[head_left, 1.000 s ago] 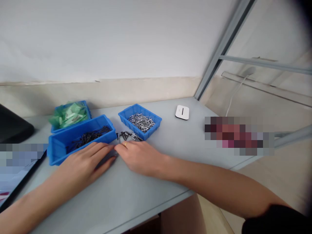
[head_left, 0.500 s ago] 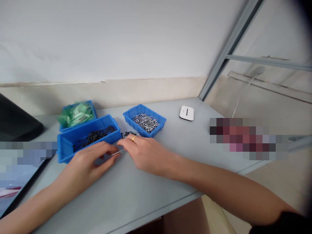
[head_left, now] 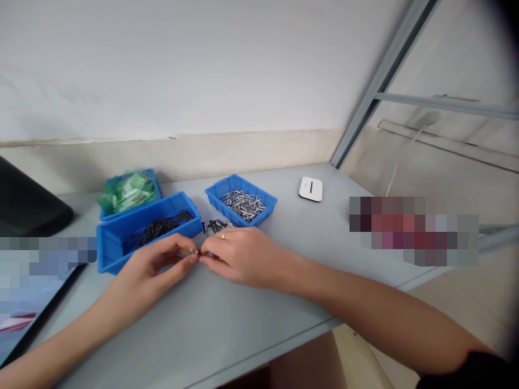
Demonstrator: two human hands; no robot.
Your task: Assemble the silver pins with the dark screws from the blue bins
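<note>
Grip of the left hand (head_left: 162,262) is pinched, thumb against forefinger, on a small metal piece (head_left: 193,252) at their tips. Right hand (head_left: 243,256) comes at it from the right, fingertips just beside; whether they clamp anything is hidden, as is the piece's long axis. Both hands sit low over the worktop (head_left: 227,324), backs upward, on the near side of loose parts (head_left: 218,225).
</note>
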